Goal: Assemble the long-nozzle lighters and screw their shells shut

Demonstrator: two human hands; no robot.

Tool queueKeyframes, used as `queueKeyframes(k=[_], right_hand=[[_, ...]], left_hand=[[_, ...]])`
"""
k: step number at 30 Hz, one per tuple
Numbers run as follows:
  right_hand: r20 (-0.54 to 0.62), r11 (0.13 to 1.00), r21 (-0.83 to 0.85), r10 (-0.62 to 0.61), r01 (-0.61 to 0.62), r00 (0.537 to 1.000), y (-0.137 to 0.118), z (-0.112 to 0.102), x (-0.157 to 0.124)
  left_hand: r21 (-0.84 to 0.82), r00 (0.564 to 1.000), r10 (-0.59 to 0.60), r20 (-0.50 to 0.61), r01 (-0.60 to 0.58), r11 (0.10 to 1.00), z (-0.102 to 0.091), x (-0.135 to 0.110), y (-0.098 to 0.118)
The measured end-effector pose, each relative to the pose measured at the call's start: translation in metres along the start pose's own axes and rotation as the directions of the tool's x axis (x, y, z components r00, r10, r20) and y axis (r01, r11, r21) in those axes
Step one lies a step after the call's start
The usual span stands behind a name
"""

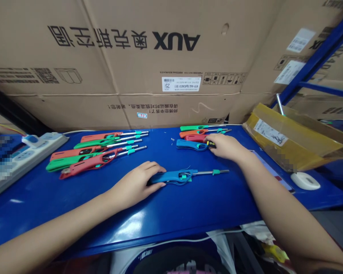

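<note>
A blue long-nosed lighter (pixel 185 175) lies flat near the middle of the blue table (pixel 165 213), its metal tube pointing right. My left hand (pixel 137 184) is closed over the lighter's handle end. Farther back on the right, my right hand (pixel 227 146) rests on a small cluster of lighters (pixel 197 135) in green, orange, red and blue. Its fingers are closed on a small black and yellow tool (pixel 211 144) beside another blue lighter (pixel 191 145).
A row of several red and green lighters (pixel 94 154) lies at the back left. A white power strip (pixel 31 146) sits at the left edge. Large cardboard boxes (pixel 148 57) wall the back. An open yellowish carton (pixel 291 140) and a white oval object (pixel 305 180) are at the right.
</note>
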State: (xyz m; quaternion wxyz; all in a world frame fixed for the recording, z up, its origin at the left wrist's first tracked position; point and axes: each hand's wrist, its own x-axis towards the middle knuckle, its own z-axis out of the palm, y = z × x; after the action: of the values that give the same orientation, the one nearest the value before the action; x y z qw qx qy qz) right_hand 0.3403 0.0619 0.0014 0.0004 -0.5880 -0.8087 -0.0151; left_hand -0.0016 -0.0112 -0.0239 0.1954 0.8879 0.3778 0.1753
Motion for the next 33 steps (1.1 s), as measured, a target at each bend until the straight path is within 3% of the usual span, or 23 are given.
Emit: queueKeyframes(k=[5,12,18,20,22,24,26,28,31,33], right_hand=[[0.004,0.999,-0.033,-0.025,0.025,1.0,-0.004,0.0,0.003],[-0.017,0.992,-0.091,0.088,-0.089,0.996,0.007,0.003,0.003],[-0.077,0.984,-0.086,0.151,-0.157,0.986,0.003,-0.017,-0.007],[-0.103,0.994,-0.055,0.093,-0.099,0.99,-0.014,-0.029,-0.016],[-0.088,0.999,-0.002,-0.043,0.043,0.995,-0.037,-0.04,-0.027],[-0.022,0.932,0.216,-0.293,0.29,0.956,-0.059,-0.046,-0.036],[0.018,0.843,0.367,-0.43,0.394,0.903,-0.073,-0.045,-0.039],[-0.066,0.836,0.364,-0.417,0.411,0.907,-0.078,-0.039,-0.036],[-0.208,0.913,0.26,-0.265,0.314,0.942,-0.071,-0.024,-0.027],[-0.179,0.928,0.24,-0.248,0.287,0.952,-0.063,-0.015,-0.022]], left_hand=[[-0.051,0.999,0.024,-0.033,-0.026,0.998,0.003,-0.007,-0.005],[-0.039,0.998,0.043,-0.037,-0.045,0.998,0.003,-0.009,-0.01],[-0.072,1.0,-0.009,-0.01,0.009,0.997,-0.002,-0.011,-0.011],[-0.118,1.0,-0.012,0.008,0.013,0.993,0.0,-0.012,-0.009],[-0.155,1.0,-0.016,0.001,0.016,0.988,0.003,-0.012,-0.006],[-0.179,0.999,-0.022,-0.025,0.017,0.984,0.006,-0.011,-0.004],[-0.202,0.997,-0.032,-0.069,0.017,0.979,0.008,-0.009,-0.003],[-0.219,0.992,-0.058,-0.112,0.033,0.975,0.008,-0.006,-0.005],[-0.221,0.979,-0.143,-0.146,0.108,0.969,0.006,-0.003,-0.013],[-0.219,0.97,-0.194,-0.147,0.159,0.963,0.006,-0.002,-0.018]])
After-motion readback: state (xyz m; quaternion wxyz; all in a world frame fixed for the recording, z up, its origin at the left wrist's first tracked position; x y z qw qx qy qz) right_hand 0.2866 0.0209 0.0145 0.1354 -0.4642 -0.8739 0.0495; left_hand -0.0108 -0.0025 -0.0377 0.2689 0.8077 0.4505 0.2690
